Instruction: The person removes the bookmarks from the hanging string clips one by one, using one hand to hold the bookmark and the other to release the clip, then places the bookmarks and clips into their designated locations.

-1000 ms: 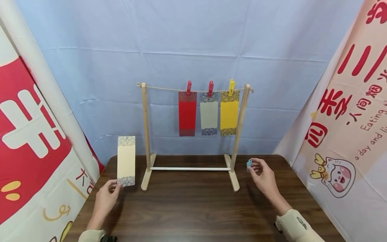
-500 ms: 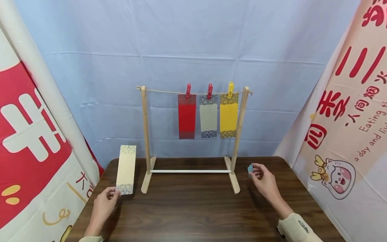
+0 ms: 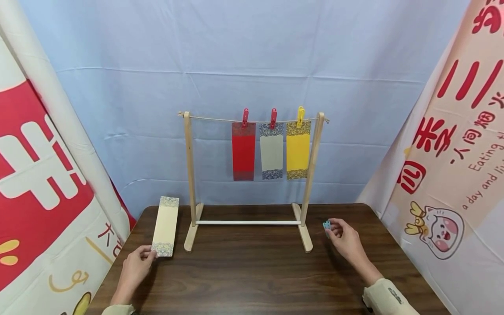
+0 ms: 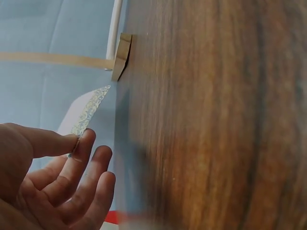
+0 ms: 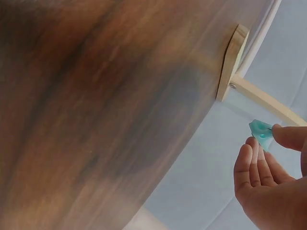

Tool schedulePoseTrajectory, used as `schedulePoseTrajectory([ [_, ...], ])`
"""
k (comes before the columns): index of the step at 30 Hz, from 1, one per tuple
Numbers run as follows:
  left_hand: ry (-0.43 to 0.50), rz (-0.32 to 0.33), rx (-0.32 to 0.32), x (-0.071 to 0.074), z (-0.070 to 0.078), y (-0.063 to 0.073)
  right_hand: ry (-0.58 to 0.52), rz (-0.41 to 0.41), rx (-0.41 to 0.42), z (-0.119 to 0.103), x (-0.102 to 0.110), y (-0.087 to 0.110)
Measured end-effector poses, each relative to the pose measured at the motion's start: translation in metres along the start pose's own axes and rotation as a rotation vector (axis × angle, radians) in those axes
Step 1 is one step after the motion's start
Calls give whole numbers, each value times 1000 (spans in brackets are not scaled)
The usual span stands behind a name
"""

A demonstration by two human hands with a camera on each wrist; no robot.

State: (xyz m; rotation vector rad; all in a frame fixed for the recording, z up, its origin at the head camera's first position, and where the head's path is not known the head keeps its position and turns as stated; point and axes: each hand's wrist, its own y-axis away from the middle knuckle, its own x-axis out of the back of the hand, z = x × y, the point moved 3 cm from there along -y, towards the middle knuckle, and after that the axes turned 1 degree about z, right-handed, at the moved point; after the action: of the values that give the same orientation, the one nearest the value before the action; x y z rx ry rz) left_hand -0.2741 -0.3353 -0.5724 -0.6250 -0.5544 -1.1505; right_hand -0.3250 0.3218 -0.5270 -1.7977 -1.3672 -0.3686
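Observation:
Between thumb and forefinger my left hand [image 3: 136,267] pinches the lower left corner of a cream paper card [image 3: 165,225] with patterned bands at both ends. The card tilts back, held above the table's left side. At the right, my right hand [image 3: 346,238] pinches a small light-blue clothespin [image 3: 327,228]; the right wrist view shows the clothespin [image 5: 261,132] between thumb and fingertips. From the string [image 3: 216,118] of a wooden rack hang a red card [image 3: 243,153], a grey card [image 3: 272,152] and a yellow card [image 3: 298,151], clipped by two red clothespins [image 3: 273,118] and a yellow clothespin [image 3: 300,117].
The rack's left post [image 3: 190,170] and right post [image 3: 313,168] stand on wooden feet on the dark brown table [image 3: 244,280]. A white rod [image 3: 248,222] joins the feet. Behind hangs a pale blue cloth [image 3: 252,52], with printed banners [image 3: 453,144] at the sides.
The cream card has been lowered and tilted further back, with my left hand slightly lower. My right hand has come down a little with the blue clothespin. The hanging cards stay clipped.

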Motion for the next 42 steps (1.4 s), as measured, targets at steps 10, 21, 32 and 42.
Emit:
schedulePoseTrajectory([
  [10,-15,-68,11,-7,-5,-9,45,-79,-8,10,-4,6],
  [21,-8,-103,11,-10,-4,-16,41,-166,-73,15,-9,7],
  [32,-57,-119,29,-11,-3,-22,66,-186,-60,17,-12,7],
  [42,-91,-129,54,-9,-1,-24,85,-199,-66,18,-17,6],
])
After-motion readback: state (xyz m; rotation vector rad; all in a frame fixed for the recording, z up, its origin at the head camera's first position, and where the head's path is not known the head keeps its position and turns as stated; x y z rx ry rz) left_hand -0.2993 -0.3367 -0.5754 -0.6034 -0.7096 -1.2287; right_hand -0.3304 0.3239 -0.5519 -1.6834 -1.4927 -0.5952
